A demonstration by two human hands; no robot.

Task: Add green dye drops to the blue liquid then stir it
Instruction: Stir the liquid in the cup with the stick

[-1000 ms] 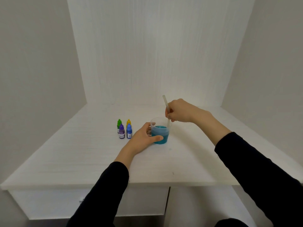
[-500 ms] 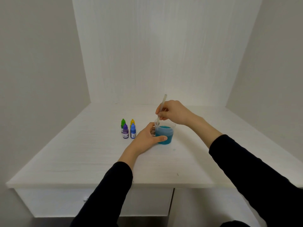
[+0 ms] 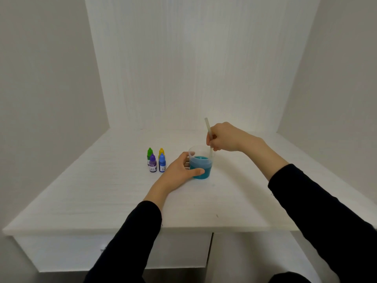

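Note:
A clear plastic cup (image 3: 201,166) of blue-green liquid stands on the white table (image 3: 102,190). My left hand (image 3: 178,171) grips the cup from its left side, thumb across the front. Above the cup, my right hand (image 3: 226,137) pinches a pale stirring stick (image 3: 208,129) whose lower end dips into the liquid at the cup's right side. The green dye bottle (image 3: 150,154) stands capped at the back left of a group of small bottles, left of the cup.
Purple (image 3: 152,163), blue (image 3: 162,162) and yellow (image 3: 161,151) dye bottles stand with the green one. White walls close the table in at the back and both sides. The front edge of the table lies near my elbows.
The stick has swung from the cup's left side to its right side, its top now leaning left. My left hand has kept its hold on the cup.

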